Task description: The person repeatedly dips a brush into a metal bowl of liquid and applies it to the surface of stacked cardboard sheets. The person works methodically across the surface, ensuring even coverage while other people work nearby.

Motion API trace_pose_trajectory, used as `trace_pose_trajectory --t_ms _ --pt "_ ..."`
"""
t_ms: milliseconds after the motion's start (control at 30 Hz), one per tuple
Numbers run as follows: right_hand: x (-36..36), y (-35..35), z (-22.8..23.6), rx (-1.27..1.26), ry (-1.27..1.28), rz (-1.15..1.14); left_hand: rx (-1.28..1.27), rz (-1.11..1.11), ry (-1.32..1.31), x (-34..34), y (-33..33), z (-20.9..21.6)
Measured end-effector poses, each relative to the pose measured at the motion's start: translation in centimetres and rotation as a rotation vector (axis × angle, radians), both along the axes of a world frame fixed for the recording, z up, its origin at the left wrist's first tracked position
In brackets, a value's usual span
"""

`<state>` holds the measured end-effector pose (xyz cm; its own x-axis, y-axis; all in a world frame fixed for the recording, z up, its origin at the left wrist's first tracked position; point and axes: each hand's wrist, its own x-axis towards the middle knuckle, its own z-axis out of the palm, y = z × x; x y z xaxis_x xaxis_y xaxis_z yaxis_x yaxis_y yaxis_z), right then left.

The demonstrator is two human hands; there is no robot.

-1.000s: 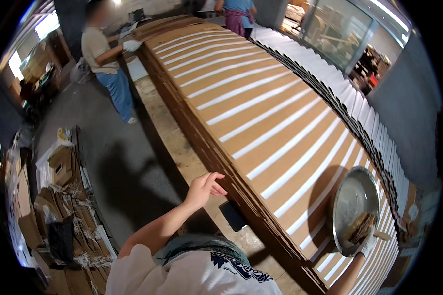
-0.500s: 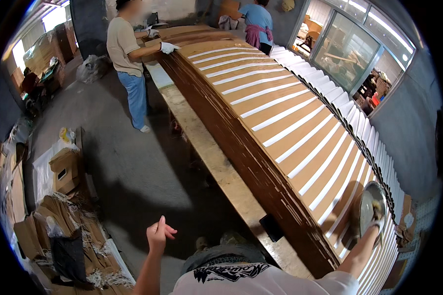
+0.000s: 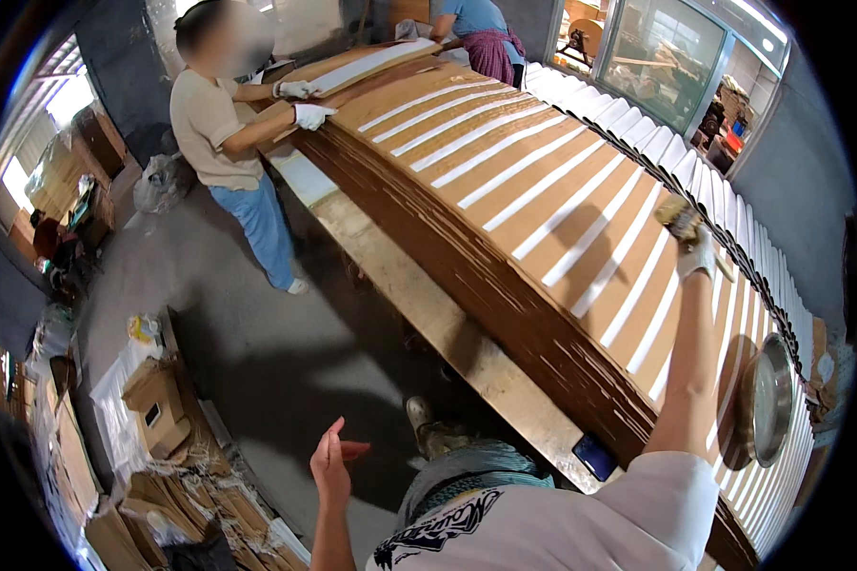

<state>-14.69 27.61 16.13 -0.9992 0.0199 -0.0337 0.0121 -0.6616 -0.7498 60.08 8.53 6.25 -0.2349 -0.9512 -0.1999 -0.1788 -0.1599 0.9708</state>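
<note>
My right hand (image 3: 697, 255), in a pale glove, is closed around a wide brush (image 3: 678, 219) at the far edge of a long stack of brown sheets (image 3: 505, 195). White bands run across the stack's top, alternating with brown. The brush's bristles are low over these bands; whether they touch cannot be made out. A round metal basin (image 3: 779, 400) sits tilted on the banded sheets, nearer me than the brush. My left hand (image 3: 333, 464) is bare, raised over the floor beside the table, with fingers apart and nothing in it.
A co-worker in beige (image 3: 205, 119) handles a brown sheet with a white band (image 3: 376, 65) at the far end; another in blue (image 3: 481, 24) bends there. A phone (image 3: 594, 457) lies on the table edge (image 3: 428, 309). Cardboard scraps (image 3: 157, 409) lie at left. White folded sheets (image 3: 628, 124) line the far side.
My right hand has moved from the basin forward along the stack, carrying the brush. My body has shifted toward the far end. The beige co-worker now has a banded sheet lifted at the far end.
</note>
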Motion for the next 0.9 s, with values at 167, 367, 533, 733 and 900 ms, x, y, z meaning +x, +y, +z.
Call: trace_pose_trajectory --t_ms 167,367,533,733,900 --pt "4.9 -13.1 -1.1 0.010 -0.101 0.258 -0.065 -0.113 -0.128 -2.5 -9.2 1.8" --pt "10.0 -24.5 1.5 0.299 -0.114 0.270 0.000 -0.171 -0.102 -8.3 -18.0 2.3" --pt "7.7 -29.6 -0.8 0.766 0.172 0.323 -0.383 -0.579 -0.201 -16.3 -25.7 1.9" --pt "9.8 -36.0 0.0 1.318 0.373 0.352 -0.991 -0.993 -0.264 -29.4 -37.4 3.1" --pt "10.8 -41.4 0.2 1.272 0.580 0.387 -1.282 -1.198 -0.270 -38.4 -45.3 2.3"
